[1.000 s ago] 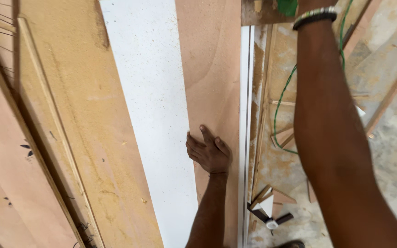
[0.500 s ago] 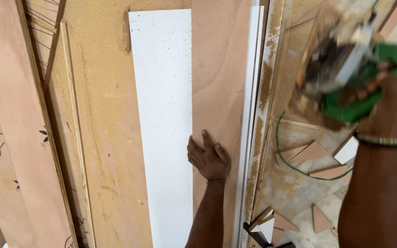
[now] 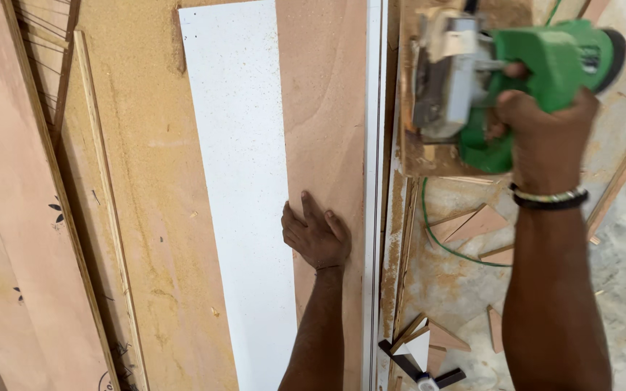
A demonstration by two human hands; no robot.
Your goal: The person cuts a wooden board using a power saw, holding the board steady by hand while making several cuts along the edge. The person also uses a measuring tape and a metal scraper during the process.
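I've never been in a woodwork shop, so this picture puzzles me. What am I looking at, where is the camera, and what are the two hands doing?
The camera sits on the person's head and looks down, so both arms reach into view from below. The left hand lies flat, palm down, on a long brown plywood strip, with no grip closed on anything. Beside that strip lies a white board, and both rest on a wider sawdust-covered sheet. A pale straight rail runs along the strip's right edge. The right hand, with a wristband, holds a green power saw by its handle, off to the right of the rail. Its green cable trails over a floor littered with small wood offcuts.
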